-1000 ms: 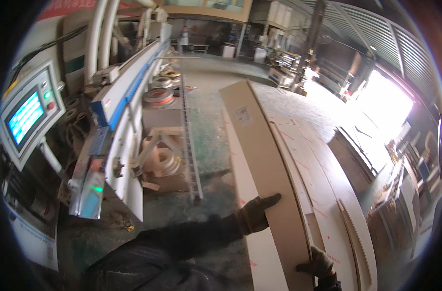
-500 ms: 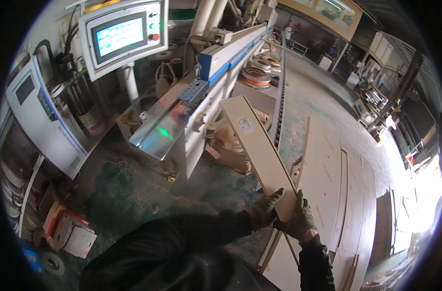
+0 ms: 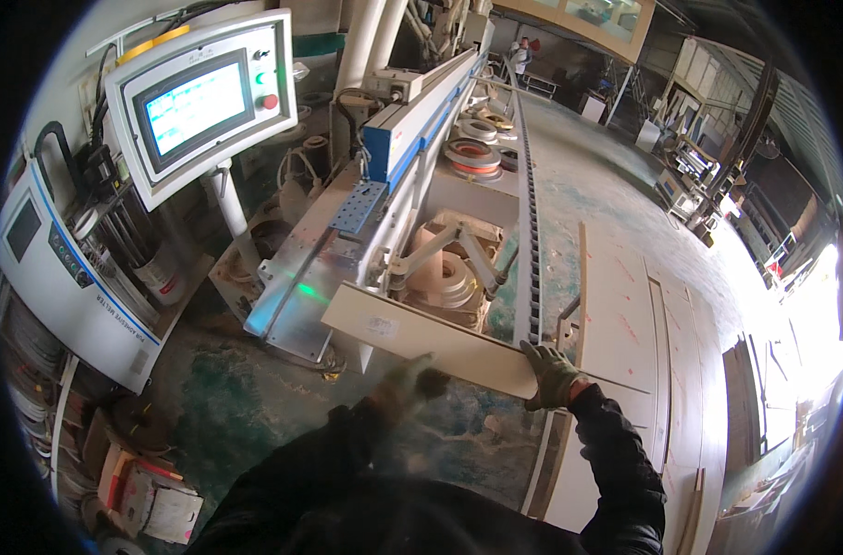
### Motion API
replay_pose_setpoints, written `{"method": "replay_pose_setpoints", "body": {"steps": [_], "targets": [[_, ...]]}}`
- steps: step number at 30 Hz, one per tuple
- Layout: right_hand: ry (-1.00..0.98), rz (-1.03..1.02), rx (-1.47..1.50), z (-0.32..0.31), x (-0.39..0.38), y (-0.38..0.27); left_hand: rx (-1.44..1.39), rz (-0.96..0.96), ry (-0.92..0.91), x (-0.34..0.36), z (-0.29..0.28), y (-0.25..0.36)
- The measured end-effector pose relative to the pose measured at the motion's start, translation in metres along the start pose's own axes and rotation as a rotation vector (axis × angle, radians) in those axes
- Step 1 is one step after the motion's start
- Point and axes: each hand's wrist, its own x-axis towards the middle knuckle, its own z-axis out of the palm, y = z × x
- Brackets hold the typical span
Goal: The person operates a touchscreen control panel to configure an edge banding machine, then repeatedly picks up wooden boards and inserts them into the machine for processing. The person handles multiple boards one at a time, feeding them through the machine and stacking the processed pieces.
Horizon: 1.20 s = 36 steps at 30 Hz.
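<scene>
Stretching away at upper centre, long edge-banding machine (image 3: 440, 120), control screen (image 3: 199, 102) at its left. Pale board (image 3: 421, 338), held level before the machine's infeed. Right hand (image 3: 549, 375), gloved, clamped on board's right end. Left hand (image 3: 412, 384), blurred; grip cannot be told.

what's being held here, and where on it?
A long pale board. The gloved right hand grips its right end; the blurred left hand is at its near long edge, grip unclear.
</scene>
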Motion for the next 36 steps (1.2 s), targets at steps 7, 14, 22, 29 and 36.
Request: {"method": "replay_pose_setpoints", "body": {"steps": [7,14,22,29,36], "targets": [[-0.035,-0.072,0.000,-0.013,0.084,-0.007,-0.084,-0.241,0.101,0.023,-0.053,0.049],[-0.070,-0.045,0.058,-0.006,0.130,-0.007,1.015,0.354,0.114,0.014,-0.086,0.096],[-0.066,-0.050,0.074,-0.003,0.179,0.014,1.997,0.793,0.242,0.071,-0.140,0.145],[0.376,-0.145,0.065,-0.007,0.194,-0.004,2.063,0.744,0.237,0.112,-0.165,0.156],[0.029,0.061,1.826,0.075,0.208,-0.138,2.037,0.743,0.276,0.120,-0.162,0.161]]}}
